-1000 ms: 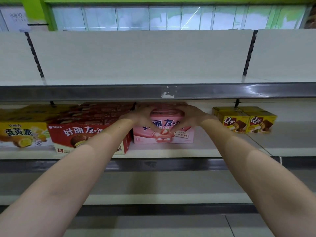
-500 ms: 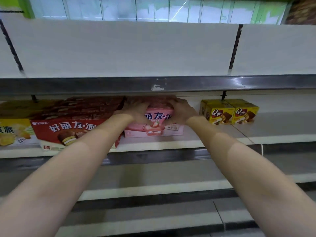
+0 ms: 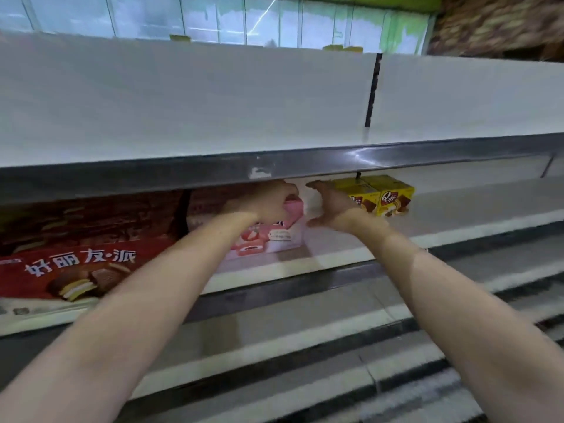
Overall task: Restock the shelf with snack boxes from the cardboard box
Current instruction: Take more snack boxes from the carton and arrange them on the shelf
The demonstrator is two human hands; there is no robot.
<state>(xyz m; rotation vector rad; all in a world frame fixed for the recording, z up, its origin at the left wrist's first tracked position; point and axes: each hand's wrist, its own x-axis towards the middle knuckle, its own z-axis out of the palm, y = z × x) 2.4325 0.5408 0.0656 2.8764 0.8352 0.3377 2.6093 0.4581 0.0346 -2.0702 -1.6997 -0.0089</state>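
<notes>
There is one view only, from the camera on my head, so nothing is shared with a second one. It faces forward and a little down at the shelf [image 3: 305, 261], close enough that my forearms run up from both bottom corners and my left hand [image 3: 268, 203] and right hand [image 3: 332, 206] meet just under the metal lip [image 3: 396, 157] of the shelf above. The wide lens bends and tilts the shelf edges, takes in the window strip [image 3: 213, 19] at the top and the lower shelves along the bottom, and the picture is blurred at the sides.
</notes>
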